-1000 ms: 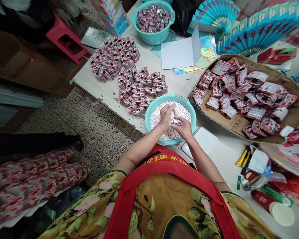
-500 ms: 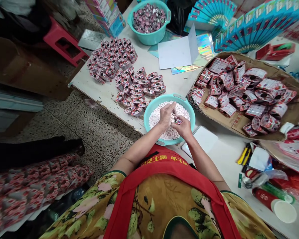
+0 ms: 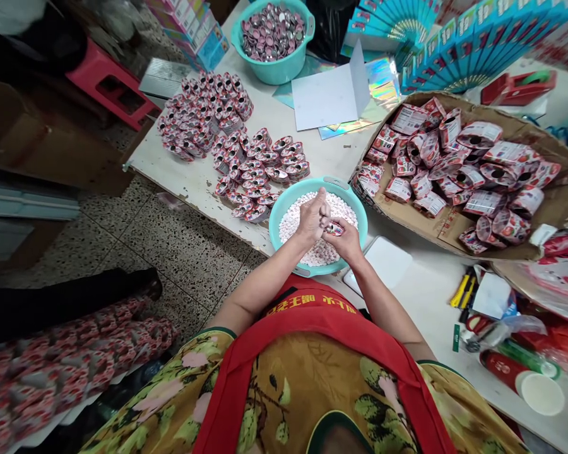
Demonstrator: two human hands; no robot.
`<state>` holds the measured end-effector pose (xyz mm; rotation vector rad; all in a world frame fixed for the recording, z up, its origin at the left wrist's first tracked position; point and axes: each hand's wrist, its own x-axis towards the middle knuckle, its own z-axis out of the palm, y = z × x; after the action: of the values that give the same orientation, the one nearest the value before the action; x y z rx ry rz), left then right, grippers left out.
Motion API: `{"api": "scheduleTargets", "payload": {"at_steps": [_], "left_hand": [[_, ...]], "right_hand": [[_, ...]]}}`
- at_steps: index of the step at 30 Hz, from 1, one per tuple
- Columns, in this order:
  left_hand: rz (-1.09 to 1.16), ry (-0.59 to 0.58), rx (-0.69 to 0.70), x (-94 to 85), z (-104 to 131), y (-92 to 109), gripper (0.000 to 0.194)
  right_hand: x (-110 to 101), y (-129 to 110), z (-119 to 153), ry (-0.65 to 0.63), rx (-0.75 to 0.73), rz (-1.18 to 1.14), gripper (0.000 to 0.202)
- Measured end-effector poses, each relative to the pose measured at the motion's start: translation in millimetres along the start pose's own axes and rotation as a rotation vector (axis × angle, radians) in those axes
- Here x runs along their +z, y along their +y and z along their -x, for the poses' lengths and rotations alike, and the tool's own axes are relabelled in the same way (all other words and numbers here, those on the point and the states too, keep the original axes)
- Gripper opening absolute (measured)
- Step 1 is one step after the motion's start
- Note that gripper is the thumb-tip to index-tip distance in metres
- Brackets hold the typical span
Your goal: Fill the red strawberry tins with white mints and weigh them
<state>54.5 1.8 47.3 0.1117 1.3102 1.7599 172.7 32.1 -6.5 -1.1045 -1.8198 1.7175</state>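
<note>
Small white pellets [image 3: 291, 221] fill a turquoise basin [image 3: 277, 243] at the table's near edge. My left hand [image 3: 311, 217] is over the basin, fingers curled and thumb up, closed on some white pellets that the fingers mostly hide. Beside it, my right hand [image 3: 345, 241] grips a small red-and-white printed packet [image 3: 334, 229] with its dark opening facing up. The left fingers are right at the packet's rim; whether they touch it, I cannot tell. Similar packets [image 3: 253, 173] stand upright in rows left of the basin.
A cardboard tray [image 3: 447, 233] of loose printed packets lies to the right. Another turquoise basin [image 3: 277, 72] at the back contains round metallic caps. A white flat device [image 3: 388, 261] lies beside my right forearm. Cutters, a red cup [image 3: 504, 369] and bags crowd the right edge.
My left hand has turned slightly and closed more, with fewer pellets visible at its fingers. My right hand still grips the packet. The whole view has shifted a little.
</note>
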Motion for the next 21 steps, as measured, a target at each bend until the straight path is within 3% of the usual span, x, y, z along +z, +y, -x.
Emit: {"api": "scheduleTargets", "payload": {"at_steps": [3, 5, 7, 10, 11, 13, 16, 19, 21], "left_hand": [[-0.002, 0.072, 0.111, -16.5, -11.6, 5.5, 0.067], [-0.129, 0.144, 0.194, -35.9, -21.8, 1.9, 0.064], [-0.440, 0.136, 0.243, -57.8, -30.0, -9.4, 0.057], [-1.073, -0.050, 0.275, -82.2, -32.6, -38.4, 0.033], [-1.250, -0.105, 0.274, -85.9, -30.8, -49.9, 0.036], [-1.485, -0.137, 0.268, -86.7, -24.6, -72.4, 0.050], [-1.623, -0.156, 0.276, -77.6, -14.7, -98.1, 0.058], [-1.632, -0.235, 0.320, -70.1, -10.4, -110.0, 0.047], [-1.605, -0.283, 0.332, -69.6, -10.8, -112.4, 0.035]], "right_hand": [[-5.5, 1.7, 1.8, -0.015, 0.010, -0.085, 0.053], [-10.6, 0.4, 5.6, -0.012, 0.014, -0.132, 0.055], [-19.1, -2.0, 12.8, 0.016, 0.005, -0.179, 0.054], [-43.9, -1.1, 31.3, 0.142, -0.023, -0.194, 0.052], [-55.4, 2.4, 39.0, 0.210, -0.029, -0.167, 0.052], [-80.6, 16.0, 54.7, 0.365, -0.023, -0.067, 0.052], [-112.6, 50.0, 74.1, 0.570, 0.038, 0.105, 0.054], [-126.9, 78.8, 83.9, 0.630, 0.145, 0.235, 0.052], [-130.5, 80.9, 82.7, 0.652, 0.110, 0.356, 0.050]]}}
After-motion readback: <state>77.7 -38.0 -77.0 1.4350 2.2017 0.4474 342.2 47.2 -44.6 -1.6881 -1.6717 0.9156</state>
